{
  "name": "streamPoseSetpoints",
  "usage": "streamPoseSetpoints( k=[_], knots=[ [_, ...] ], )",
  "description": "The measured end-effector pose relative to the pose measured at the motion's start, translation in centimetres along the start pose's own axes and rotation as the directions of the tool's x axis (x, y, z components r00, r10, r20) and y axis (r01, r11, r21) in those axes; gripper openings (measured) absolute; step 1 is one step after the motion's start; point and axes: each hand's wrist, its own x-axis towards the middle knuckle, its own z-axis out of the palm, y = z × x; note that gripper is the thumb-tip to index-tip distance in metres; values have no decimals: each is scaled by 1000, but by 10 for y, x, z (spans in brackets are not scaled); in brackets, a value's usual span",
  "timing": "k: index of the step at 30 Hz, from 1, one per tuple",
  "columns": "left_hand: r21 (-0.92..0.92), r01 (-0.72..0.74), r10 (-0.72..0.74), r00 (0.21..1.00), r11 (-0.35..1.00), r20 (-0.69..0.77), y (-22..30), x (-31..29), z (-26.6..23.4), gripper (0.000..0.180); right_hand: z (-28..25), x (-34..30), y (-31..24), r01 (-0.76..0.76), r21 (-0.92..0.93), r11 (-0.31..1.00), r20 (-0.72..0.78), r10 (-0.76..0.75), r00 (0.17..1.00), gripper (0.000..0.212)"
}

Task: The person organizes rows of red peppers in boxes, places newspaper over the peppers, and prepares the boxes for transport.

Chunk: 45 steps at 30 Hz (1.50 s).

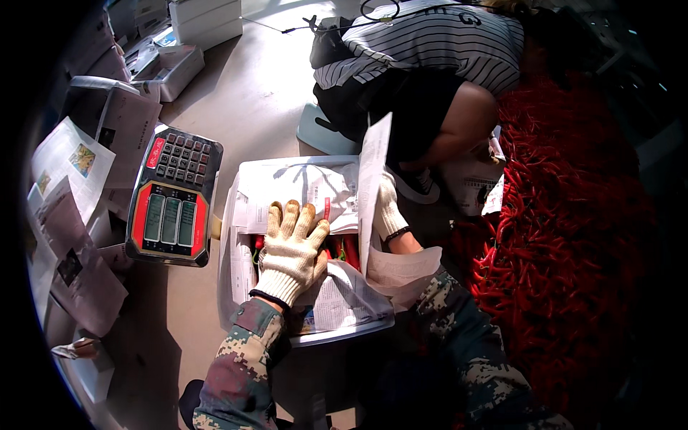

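A white box [234,302] stands in front of me, lined with newspaper [294,188]. Red chili peppers [350,251] show through a gap in the paper. Over that gap lies my left hand [292,251], in a cream knit glove, its fingers spread with the tips on the newspaper. On the box's right side, a newspaper flap [373,190] stands upright. My right hand [389,210], gloved alike, is against the flap's outer side; its fingers are mostly hidden by the paper, so their grip cannot be made out.
A weighing scale with keypad and displays [172,197] stands left of the box. Newspaper sheets [75,244] and white boxes [172,72] lie farther left. A person in a striped shirt [437,43] bends beside a large heap of red chilies [552,251] on the right.
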Motion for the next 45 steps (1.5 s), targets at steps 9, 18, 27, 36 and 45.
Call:
streamPoseSetpoints(
  k=[9, 18, 27, 36, 45],
  knots=[
    [-288, 99, -133, 986, 953, -101, -35, -23, -15, 44, 16, 18, -37, -47, 189, 981, -20, 52, 998, 75],
    [-488, -152, 196, 980, 860, 41, 24, 16, -133, 64, 30, 26, -43, 106, -82, 991, -94, -113, 989, 55],
    [-55, -410, 413, 894, 911, 173, 44, -37, -122, 26, -19, 19, -19, 211, 375, 903, -26, -217, 976, 57],
    [-408, -341, 148, 888, 847, -435, 53, -7, -146, 51, -46, -243, 54, -64, 702, 709, 118, -27, 993, 59],
    [-292, -418, 410, 907, 860, -91, 95, -44, -22, 59, 5, -272, 79, -218, 976, -3, 125, 825, 551, 29]
  ],
)
